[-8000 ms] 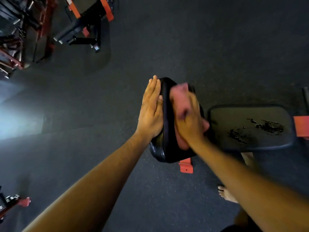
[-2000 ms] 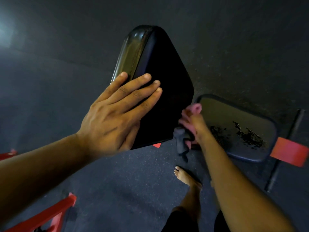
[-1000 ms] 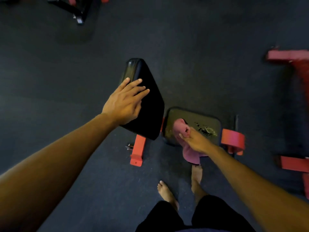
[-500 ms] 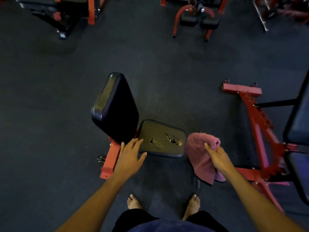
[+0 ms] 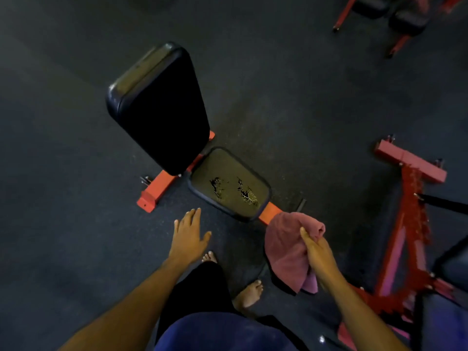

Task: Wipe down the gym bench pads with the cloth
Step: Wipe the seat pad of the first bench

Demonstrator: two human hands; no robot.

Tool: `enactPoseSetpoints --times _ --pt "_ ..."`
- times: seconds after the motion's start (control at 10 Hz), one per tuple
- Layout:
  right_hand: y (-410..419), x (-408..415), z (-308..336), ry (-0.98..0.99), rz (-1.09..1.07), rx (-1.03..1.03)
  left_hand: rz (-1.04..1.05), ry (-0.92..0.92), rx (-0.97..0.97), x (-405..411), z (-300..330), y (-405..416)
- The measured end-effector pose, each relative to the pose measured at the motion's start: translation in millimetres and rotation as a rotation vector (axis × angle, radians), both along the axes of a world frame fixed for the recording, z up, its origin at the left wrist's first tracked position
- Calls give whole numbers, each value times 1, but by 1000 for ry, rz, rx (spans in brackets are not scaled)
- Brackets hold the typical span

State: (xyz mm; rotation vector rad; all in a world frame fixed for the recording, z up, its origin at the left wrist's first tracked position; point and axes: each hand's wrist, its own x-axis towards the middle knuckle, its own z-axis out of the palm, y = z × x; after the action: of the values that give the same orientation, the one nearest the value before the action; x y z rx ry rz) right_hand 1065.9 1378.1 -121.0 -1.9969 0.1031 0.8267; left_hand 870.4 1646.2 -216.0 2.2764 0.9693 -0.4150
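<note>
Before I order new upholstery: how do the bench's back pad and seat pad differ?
The back pad stands tilted up; the seat pad lies nearly flat. The back pad's black cover looks smooth and unbroken; the seat pad's duller top shows two torn, flaking patches. The back pad appears larger than the seat pad. Both are rounded, dark pads on the same orange-red frame.

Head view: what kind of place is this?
Most likely a gym floor. An adjustable bench with an upright back pad and a worn seat pad on an orange frame, a red machine frame beside it, dark rubber-looking flooring.
</note>
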Motion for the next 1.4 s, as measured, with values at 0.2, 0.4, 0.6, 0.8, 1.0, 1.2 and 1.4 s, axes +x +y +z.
enactPoseSetpoints --times 0.2,0.4,0.6,0.8,1.0,1.2,1.4 --pt "1 67 -2 -75 355 -177 40 54 -32 45 -42 -27" --pt "32 148 -35 -313 704 -358 131 -1 -19 94 -77 -25" --pt "74 232 -171 -380 867 -264 122 -10 241 166 -168 11" --pt "100 254 -283 -321 905 -64 377 44 408 224 -255 40" --pt "167 249 -350 -393 1082 -61 424 25 573 226 -292 34" --pt "234 250 -353 -480 1183 -70 418 17 554 228 -294 35" --pt "382 243 -354 -587 1164 -32 427 28 577 228 -297 37"
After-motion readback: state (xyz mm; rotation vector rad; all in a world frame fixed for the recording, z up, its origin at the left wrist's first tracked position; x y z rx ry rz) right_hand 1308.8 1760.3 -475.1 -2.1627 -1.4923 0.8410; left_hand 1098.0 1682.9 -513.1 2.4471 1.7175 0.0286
